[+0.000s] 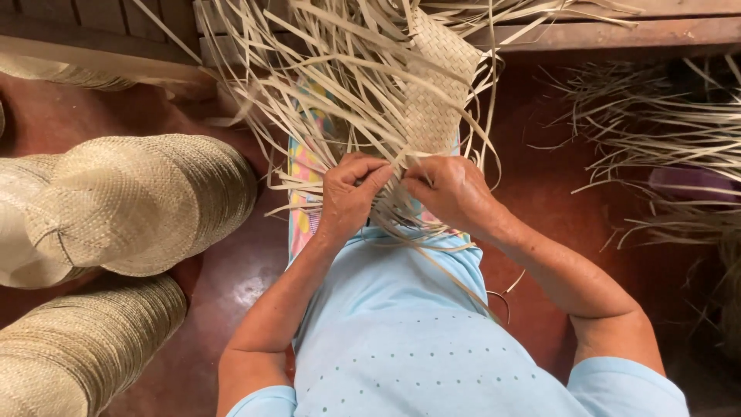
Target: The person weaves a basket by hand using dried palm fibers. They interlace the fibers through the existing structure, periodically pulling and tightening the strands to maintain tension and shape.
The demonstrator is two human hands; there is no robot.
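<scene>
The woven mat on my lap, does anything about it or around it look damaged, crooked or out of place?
Nothing stands out. The woven mat has an even weave, with loose strips fanning from its unfinished edge, where the left hand and right hand pinch them. The stacked hats sit tidily.

Glossy red-brown floor (231,286), wooden bench (602,31) along the top edge.
</scene>
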